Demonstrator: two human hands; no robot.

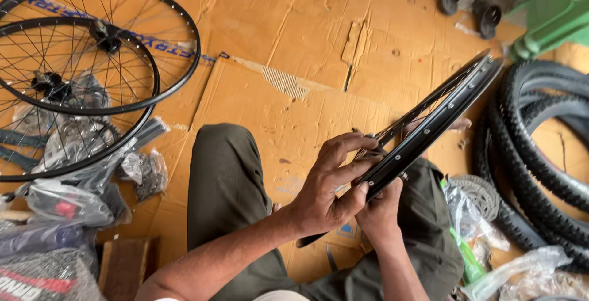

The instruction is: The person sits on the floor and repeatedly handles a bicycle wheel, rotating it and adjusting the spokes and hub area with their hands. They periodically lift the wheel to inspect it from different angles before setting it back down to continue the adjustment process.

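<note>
**Rim up on edge, both hands on it**

Flattened cardboard (294, 49) covers the floor, and two finished spoked wheels (80, 68) lie overlapping at upper left, their lower edges cut off by the frame. At right, knobbly black tyres (540, 154) curve out of view. Centre stage: a black wheel rim (429, 129) held on edge over the person's lap, its long line running diagonally from lower left, near the knees, up to upper right; only this slice of it shows, so the hub is hidden. The left hand (328, 187) has its grip clamped on the rim's lower stretch, fingers spread over the spokes, thumb pressed to the outer wall. The right hand (380, 212) sits beneath, mostly hidden, its grip closed on the rim from below. Clear plastic bags (67, 200) at left hold small metal parts, hard to make out; another bag (144, 172) holds greyish hardware. A toothed sprocket (478, 194) peeks from wrapping at right.
</note>
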